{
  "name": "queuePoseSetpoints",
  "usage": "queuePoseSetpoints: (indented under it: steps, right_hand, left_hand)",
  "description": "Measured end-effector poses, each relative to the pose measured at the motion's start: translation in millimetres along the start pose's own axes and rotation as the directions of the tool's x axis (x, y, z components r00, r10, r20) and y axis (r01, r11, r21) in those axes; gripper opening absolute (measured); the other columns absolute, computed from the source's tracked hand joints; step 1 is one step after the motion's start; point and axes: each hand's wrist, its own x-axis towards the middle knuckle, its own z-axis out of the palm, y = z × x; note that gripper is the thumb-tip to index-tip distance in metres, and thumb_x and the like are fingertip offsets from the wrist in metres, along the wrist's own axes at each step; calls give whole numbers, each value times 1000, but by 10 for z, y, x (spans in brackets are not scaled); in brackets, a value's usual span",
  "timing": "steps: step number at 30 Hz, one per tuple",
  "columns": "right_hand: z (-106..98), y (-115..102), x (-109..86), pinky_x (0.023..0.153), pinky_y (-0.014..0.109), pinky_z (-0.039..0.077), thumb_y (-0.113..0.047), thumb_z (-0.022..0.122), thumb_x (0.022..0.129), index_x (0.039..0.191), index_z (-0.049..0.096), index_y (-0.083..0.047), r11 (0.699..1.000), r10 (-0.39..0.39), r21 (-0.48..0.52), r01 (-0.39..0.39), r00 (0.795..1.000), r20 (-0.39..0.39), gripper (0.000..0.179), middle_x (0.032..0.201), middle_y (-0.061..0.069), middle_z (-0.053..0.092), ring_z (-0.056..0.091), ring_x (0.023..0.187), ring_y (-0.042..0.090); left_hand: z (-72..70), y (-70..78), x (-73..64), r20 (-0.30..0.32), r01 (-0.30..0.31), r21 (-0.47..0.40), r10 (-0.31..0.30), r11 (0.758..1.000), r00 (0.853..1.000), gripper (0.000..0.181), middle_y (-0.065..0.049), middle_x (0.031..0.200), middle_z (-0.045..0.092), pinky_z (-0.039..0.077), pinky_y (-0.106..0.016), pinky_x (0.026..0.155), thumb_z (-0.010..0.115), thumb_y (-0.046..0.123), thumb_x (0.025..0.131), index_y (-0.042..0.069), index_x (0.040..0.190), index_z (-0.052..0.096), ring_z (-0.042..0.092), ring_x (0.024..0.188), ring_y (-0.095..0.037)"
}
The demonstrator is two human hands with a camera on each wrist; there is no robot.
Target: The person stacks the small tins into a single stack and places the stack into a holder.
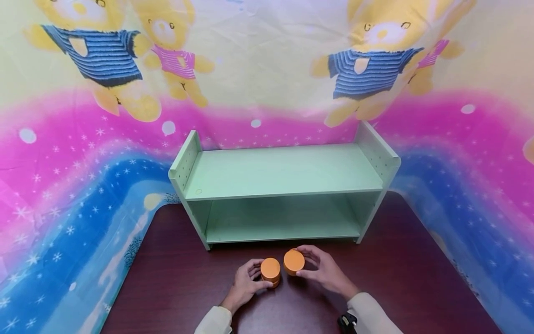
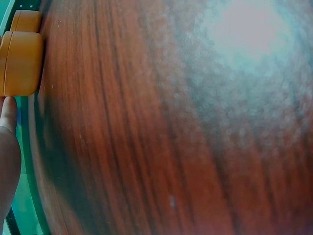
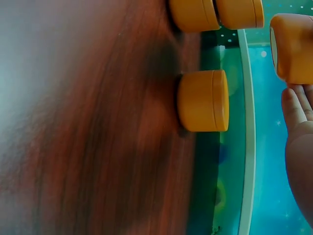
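Note:
In the head view my left hand (image 1: 246, 283) has its thumb and fingers round a stack of two round orange jars (image 1: 270, 269) on the dark wooden table. Its thumb touches a lower orange jar (image 2: 24, 63) in the left wrist view. Just to the right, my right hand (image 1: 327, 271) grips another orange jar (image 1: 294, 260) with a flat lid. The right wrist view shows that held jar (image 3: 295, 49) raised off the table, its pale base visible. Below it a separate orange jar (image 3: 203, 101) stands on the table, mostly hidden from the head camera.
A pale green two-tier shelf (image 1: 283, 171) stands on the table (image 1: 400, 278) just beyond the hands. Behind and at both sides hangs a cloth (image 1: 258, 55) printed with bears. A black watch (image 1: 347, 321) is on the right wrist.

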Motion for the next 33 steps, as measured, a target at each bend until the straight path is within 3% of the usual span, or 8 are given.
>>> queuePoseSetpoints:
  steps: [8, 18, 33]
  right_hand:
    - [52, -41, 60, 98, 45, 41, -4, 77, 75, 123, 50, 6, 1000, -16, 8, 16, 1000, 22, 55, 122, 17, 55, 52, 114, 33]
    - [135, -78, 125, 100, 36, 42, -2, 76, 76, 124, 48, 7, 999, 5, 52, -8, 999, 50, 56, 123, 18, 54, 51, 117, 33]
    - [238, -77, 197, 99, 39, 43, -4, 76, 76, 123, 50, 5, 998, -26, 56, 21, 997, 77, 55, 122, 15, 56, 52, 116, 30]
  left_hand:
    - [1, 25, -3, 4, 8, 0, -8, 1000, 1000, 59, -13, 118, 60, 47, -28, 94, 85, 6, 63, 2, 116, 58, 56, 111, -26]
    - [5, 312, -70, 22, 0, 4, 0, 1000, 1000, 56, -16, 118, 59, 48, -32, 93, 82, 0, 66, -2, 116, 57, 55, 111, -32]
    - [11, 285, -69, 17, 9, -18, -9, 1000, 1000, 56, -16, 118, 59, 48, -33, 94, 82, -1, 66, -2, 116, 57, 54, 112, -35]
